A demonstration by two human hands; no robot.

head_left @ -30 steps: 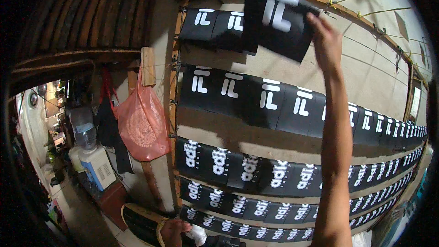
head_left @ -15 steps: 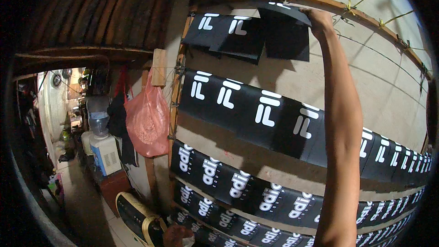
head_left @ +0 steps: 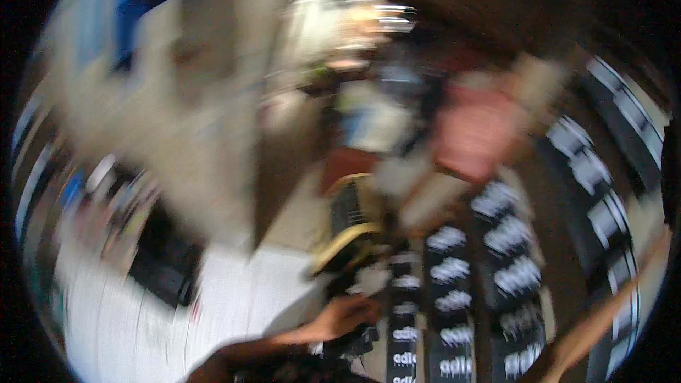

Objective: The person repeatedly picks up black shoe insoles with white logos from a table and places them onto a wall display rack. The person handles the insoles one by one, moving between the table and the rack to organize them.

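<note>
Everything in this picture is smeared by motion. My left hand (head_left: 347, 315) is low in the middle, beside the lower rows of black printed sheets (head_left: 403, 333). Its fingers are too blurred to show whether they grip anything. At the right edge my right forearm (head_left: 603, 308) reaches up across more black sheets with white prints (head_left: 514, 276); its hand lies past the rim of the picture. The sheets hang in several rows along the wall on the right.
A black and yellow object (head_left: 347, 220) stands on the floor ahead, with a pink plastic bag (head_left: 474, 131) hanging beyond it. On the left are a white surface (head_left: 241, 298), a black object (head_left: 167, 259) on it and a pale wall (head_left: 170, 135).
The view has swung left and down, away from the wall of sheets. My right hand, earlier holding a black sheet at the top row, has left the picture. My left hand shows more fully.
</note>
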